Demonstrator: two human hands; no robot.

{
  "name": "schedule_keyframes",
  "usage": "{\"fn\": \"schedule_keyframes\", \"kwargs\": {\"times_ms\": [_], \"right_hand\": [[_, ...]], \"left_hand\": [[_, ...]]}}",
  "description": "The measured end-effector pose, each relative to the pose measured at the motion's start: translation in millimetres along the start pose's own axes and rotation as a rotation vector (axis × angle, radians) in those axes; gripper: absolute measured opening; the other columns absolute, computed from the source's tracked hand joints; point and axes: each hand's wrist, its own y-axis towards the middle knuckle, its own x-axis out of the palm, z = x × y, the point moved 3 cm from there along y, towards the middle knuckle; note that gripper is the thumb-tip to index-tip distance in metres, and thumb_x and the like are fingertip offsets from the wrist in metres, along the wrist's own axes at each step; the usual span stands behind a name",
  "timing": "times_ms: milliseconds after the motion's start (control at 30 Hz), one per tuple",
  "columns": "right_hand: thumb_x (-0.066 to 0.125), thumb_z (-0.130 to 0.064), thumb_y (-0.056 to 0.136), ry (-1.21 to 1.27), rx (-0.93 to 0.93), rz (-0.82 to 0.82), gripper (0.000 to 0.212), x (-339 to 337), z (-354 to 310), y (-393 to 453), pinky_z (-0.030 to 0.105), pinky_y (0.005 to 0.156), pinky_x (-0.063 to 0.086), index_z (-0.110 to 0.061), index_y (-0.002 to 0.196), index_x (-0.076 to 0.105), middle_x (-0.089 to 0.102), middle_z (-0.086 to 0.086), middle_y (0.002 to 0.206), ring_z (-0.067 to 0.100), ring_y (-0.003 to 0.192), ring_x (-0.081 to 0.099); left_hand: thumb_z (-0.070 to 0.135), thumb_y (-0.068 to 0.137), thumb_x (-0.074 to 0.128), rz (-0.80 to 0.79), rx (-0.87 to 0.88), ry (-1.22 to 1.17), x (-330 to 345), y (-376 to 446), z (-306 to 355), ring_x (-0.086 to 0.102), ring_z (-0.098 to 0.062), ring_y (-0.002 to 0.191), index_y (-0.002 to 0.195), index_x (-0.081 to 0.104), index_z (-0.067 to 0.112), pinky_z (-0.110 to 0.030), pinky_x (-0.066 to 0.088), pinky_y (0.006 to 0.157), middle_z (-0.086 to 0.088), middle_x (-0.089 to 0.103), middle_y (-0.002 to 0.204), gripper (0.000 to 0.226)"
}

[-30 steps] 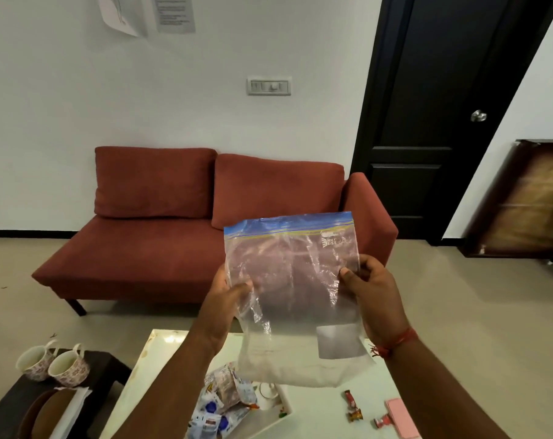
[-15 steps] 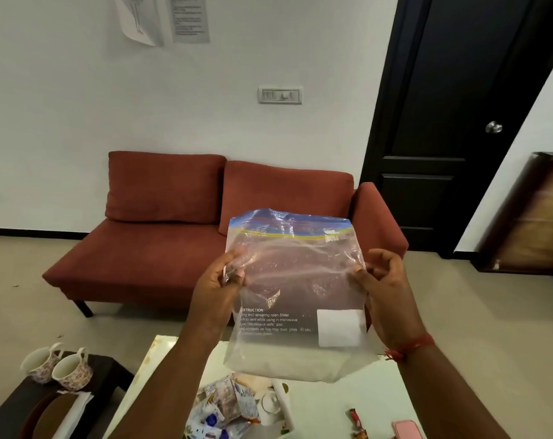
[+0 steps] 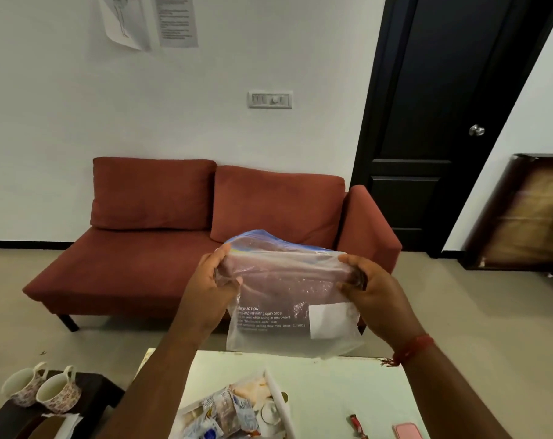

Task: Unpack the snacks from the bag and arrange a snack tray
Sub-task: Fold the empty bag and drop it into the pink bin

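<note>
Currently you hold the clear bag (image 3: pixel 287 289) in the air above the white table (image 3: pixel 332 384), long axis running left to right.
Your left hand (image 3: pixel 210 285) and right hand (image 3: pixel 368 288) each pinch a top corner, equally near; the snack tray (image 3: pixel 278 403) below is cut off, and any remaining contents are unclear.

I see the tray (image 3: pixel 279 403) and snacks (image 3: pixel 227 413) cut off by the bottom edge, as is the pink item (image 3: pixel 408 431). The wall papers' (image 3: pixel 176 20) print is too small to read.
</note>
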Motion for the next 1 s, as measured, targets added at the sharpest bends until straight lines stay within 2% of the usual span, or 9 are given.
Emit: {"fn": "schedule_keyframes", "kwargs": {"times_ms": [133, 200, 333, 467, 567, 667, 767, 833, 1000], "right_hand": [[0.073, -0.008, 0.083, -0.259, -0.107, 0.188, 0.011, -2.0, -6.1, 0.3, 0.013, 0.07, 0.047, -0.018, 0.085, 0.068, 0.055, -0.005, 0.094, 0.008, 0.082, 0.056], [0.076, -0.025, 0.082, -0.533, -0.192, 0.204, 0.012, -0.4, -11.3, -1.9, 0.026, 0.076, 0.05, -0.017, 0.086, 0.068, 0.05, -0.004, 0.101, 0.015, 0.091, 0.051], [0.059, -0.062, 0.082, -0.804, -0.285, -0.149, 0.044, 19.9, -27.4, -4.5, 0.036, 0.095, 0.048, -0.034, 0.116, 0.056, 0.053, -0.012, 0.125, 0.012, 0.115, 0.049], [0.061, -0.03, 0.092, -0.416, -0.216, -0.167, 0.017, 45.6, -36.5, 4.1, 0.035, 0.077, 0.055, -0.031, 0.107, 0.067, 0.071, -0.013, 0.095, 0.007, 0.084, 0.065], [0.06, -0.012, 0.095, 0.123, 0.015, -0.01, 0.014, 42.2, -31.0, 10.3, 0.027, 0.07, 0.056, -0.017, 0.098, 0.073, 0.074, -0.007, 0.081, 0.01, 0.076, 0.067], [0.058, -0.012, 0.096, 0.549, 0.211, -0.049, 0.018, 39.6, -32.1, 9.2, 0.036, 0.08, 0.06, -0.011, 0.11, 0.071, 0.075, 0.005, 0.097, 0.026, 0.091, 0.071], [0.056, -0.012, 0.096, 0.765, 0.294, -0.125, 0.024, 45.8, -36.0, 4.6, 0.049, 0.091, 0.055, -0.005, 0.116, 0.066, 0.072, 0.016, 0.11, 0.037, 0.104, 0.067], [0.055, -0.011, 0.096, 0.851, 0.369, -0.156, 0.024, 49.3, -35.3, 1.6, 0.053, 0.091, 0.054, -0.005, 0.116, 0.066, 0.072, 0.018, 0.11, 0.038, 0.102, 0.068], [0.058, -0.006, 0.094, 0.543, 0.314, -0.155, 0.021, 39.8, -23.4, 2.6, 0.044, 0.083, 0.059, -0.013, 0.113, 0.066, 0.075, 0.008, 0.102, 0.029, 0.095, 0.071]], "left_hand": [[0.009, 0.091, 0.063, 0.174, 0.186, 0.431, -4.6, 5.9, 15.4, 0.059, -0.022, 0.084, 0.092, 0.061, 0.025, -0.023, 0.047, 0.067, -0.003, 0.056, 0.09, 0.015], [0.015, 0.093, 0.061, 0.222, 0.27, 0.554, -5.8, 6.2, 19.9, 0.055, -0.02, 0.083, 0.083, 0.06, 0.021, -0.024, 0.043, 0.066, 0.003, 0.05, 0.087, 0.011], [0.007, 0.086, 0.067, 0.166, 0.482, 0.679, 10.1, 7.3, 37.3, 0.044, -0.015, 0.089, 0.092, 0.069, 0.013, -0.028, 0.042, 0.077, 0.007, 0.043, 0.093, 0.009], [0.018, 0.088, 0.068, 0.105, 0.598, 0.545, 38.0, -1.6, 63.2, 0.042, -0.01, 0.1, 0.116, 0.058, 0.031, -0.031, 0.05, 0.087, 0.012, 0.037, 0.105, 0.033], [0.047, 0.084, 0.067, 0.157, 0.453, 0.369, 38.8, -1.5, 55.7, 0.038, -0.015, 0.128, 0.146, 0.031, 0.028, -0.029, 0.042, 0.102, 0.003, 0.035, 0.138, 0.075], [0.071, 0.068, 0.069, -0.036, -0.029, 0.02, 36.4, 0.7, 32.9, 0.047, -0.015, 0.132, 0.15, 0.024, 0.035, -0.042, 0.046, 0.105, 0.005, 0.041, 0.149, 0.1], [0.055, 0.081, 0.068, -0.31, -0.351, -0.304, 43.0, -2.5, 19.5, 0.067, -0.022, 0.111, 0.13, 0.057, 0.026, -0.05, 0.048, 0.101, 0.0, 0.07, 0.121, 0.058], [0.039, 0.086, 0.067, -0.315, -0.453, -0.406, 44.9, -1.2, 14.4, 0.068, -0.032, 0.107, 0.119, 0.067, 0.014, -0.054, 0.048, 0.101, -0.011, 0.072, 0.114, 0.041], [0.011, 0.088, 0.067, -0.223, -0.327, -0.24, 43.5, 4.9, 17.4, 0.07, -0.033, 0.099, 0.098, 0.076, 0.009, -0.048, 0.053, 0.096, -0.012, 0.076, 0.097, 0.014]]}}
